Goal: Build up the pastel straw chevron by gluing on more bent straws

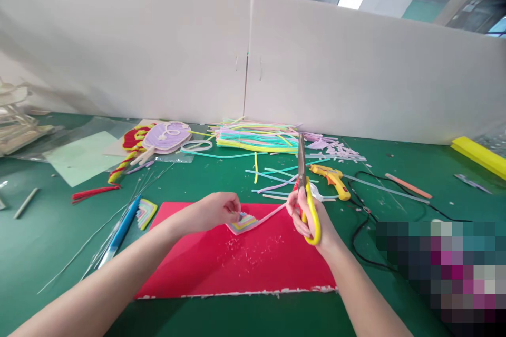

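Note:
My left hand (217, 210) pinches a small striped pastel piece (244, 222) against the red sheet (237, 260). A pale pink strip (272, 213) runs from that piece up to my right hand (306, 217). My right hand is closed around the yellow handles of a pair of scissors (304, 189), whose blades point upward and away from me, and its fingers also hold the end of the strip. White crumbs lie scattered on the red sheet just below the piece.
A pile of coloured strips (253, 137) lies at the back, with a yellow glue gun (331, 179) and its black cable (367, 221) to the right. A purple and red woven figure (158, 139), a blue pen (124, 229), thin wires and a rainbow piece (145, 213) lie left. White partition boards close off the back.

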The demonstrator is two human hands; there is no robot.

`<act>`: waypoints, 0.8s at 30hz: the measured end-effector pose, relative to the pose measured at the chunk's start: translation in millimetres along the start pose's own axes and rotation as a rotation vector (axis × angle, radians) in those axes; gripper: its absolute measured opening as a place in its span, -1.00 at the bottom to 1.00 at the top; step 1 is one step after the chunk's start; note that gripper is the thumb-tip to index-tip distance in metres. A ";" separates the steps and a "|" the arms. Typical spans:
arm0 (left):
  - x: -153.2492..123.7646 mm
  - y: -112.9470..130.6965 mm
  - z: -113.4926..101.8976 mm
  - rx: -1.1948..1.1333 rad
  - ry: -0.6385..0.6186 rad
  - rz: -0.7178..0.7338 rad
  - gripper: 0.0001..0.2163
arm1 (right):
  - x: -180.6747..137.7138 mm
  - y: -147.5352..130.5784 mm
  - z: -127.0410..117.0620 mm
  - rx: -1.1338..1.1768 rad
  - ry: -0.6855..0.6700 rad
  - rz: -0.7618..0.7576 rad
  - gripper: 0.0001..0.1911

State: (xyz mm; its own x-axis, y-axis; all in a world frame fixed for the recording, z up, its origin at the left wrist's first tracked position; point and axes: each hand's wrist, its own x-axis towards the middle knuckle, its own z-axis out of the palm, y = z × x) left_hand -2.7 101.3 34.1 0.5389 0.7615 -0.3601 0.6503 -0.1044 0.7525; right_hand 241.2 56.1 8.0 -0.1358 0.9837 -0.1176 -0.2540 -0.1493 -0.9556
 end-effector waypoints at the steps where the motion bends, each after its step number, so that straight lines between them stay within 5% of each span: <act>1: 0.4 -0.3 -1.9 -0.042 -0.016 0.000 -0.82 | -0.5 0.0 -0.1 -0.007 -0.008 -0.021 -0.50; 7: 3.6 -2.1 -8.6 -0.177 -0.018 -0.048 -0.75 | -5.4 0.9 2.3 0.017 -0.097 -0.054 -0.51; 16: -0.7 8.4 -9.9 -0.332 -0.050 -0.145 -0.57 | -11.3 0.0 10.6 0.052 -0.025 -0.046 -0.59; 24: 3.6 2.4 -13.6 -0.657 0.153 -0.168 -0.62 | -9.5 -1.4 9.2 0.046 0.039 -0.061 -0.56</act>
State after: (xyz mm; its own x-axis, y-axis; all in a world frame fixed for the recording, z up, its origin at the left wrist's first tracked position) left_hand -6.5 112.5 42.1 0.3466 0.8201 -0.4554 0.2330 0.3950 0.8887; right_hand 234.0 46.1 12.9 -0.0813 0.9941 -0.0712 -0.3042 -0.0928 -0.9481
